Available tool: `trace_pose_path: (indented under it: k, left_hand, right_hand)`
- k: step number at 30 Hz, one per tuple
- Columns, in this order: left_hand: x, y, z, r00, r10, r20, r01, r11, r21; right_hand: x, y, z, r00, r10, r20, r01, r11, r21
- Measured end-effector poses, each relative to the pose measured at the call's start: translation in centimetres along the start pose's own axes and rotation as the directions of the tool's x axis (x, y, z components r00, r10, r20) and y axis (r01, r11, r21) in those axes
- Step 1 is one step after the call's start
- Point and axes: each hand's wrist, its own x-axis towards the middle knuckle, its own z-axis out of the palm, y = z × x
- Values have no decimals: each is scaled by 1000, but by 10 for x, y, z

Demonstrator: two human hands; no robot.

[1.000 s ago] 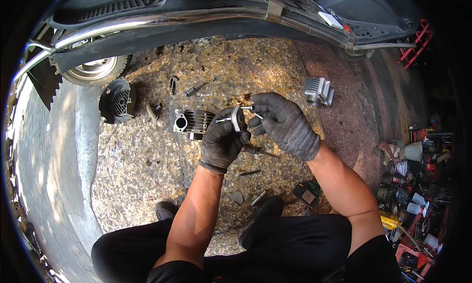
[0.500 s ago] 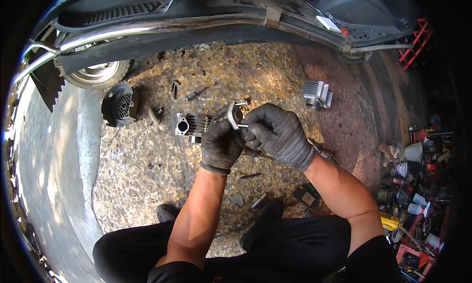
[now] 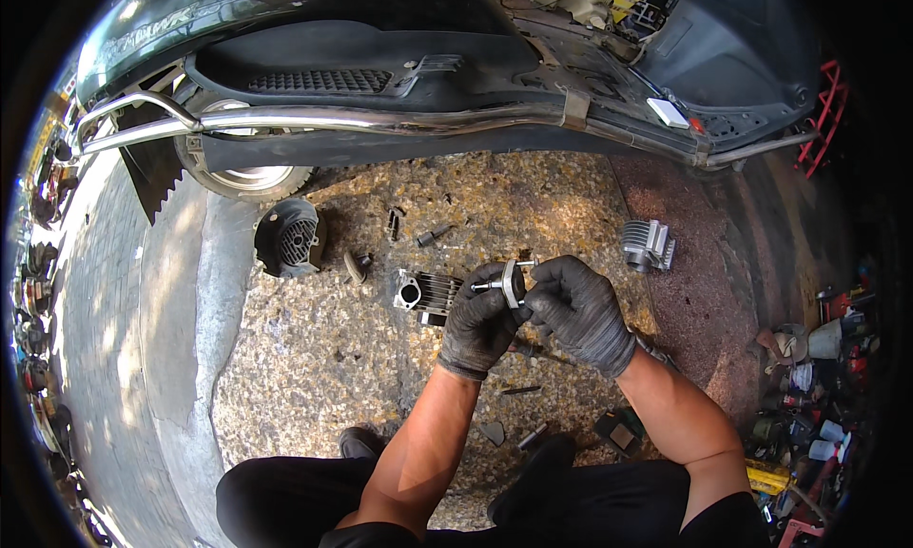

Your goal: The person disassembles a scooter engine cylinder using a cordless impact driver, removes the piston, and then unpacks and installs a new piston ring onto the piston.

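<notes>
Across the far edge of the speckled floor (image 3: 304,377) runs a chrome bar (image 3: 380,120), a white box (image 3: 668,113) resting on the dark vehicle body (image 3: 475,63) behind it! A wheel (image 3: 252,182) is half hidden at the far left corner, and just nearer sits a black grilled cover (image 3: 290,239). Over at the right edge, a silver finned block (image 3: 649,244)! Toward the near edge lie a flat grey piece (image 3: 493,433) and a dark box (image 3: 620,432); well beyond the right edge, a grey bucket (image 3: 825,341) stands amid clutter.

Finned block (image 3: 436,291) partly behind left hand (image 3: 477,325)
</notes>
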Motion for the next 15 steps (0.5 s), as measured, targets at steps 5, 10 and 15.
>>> trace_pose_path:
  k: [5,10,15]
  left_hand:
    - [3,2,12,999,43,12,-43,997,61]
    - [18,18,46,992,112,66,-121,982,145]
    - [29,58,96,954,272,124,-293,934,204]
  right_hand:
    - [10,-6,0,994,-100,-53,103,993,53]
    - [38,-39,-7,982,-180,65,188,969,-159]
    - [82,-95,-14,921,-384,72,388,919,-70]
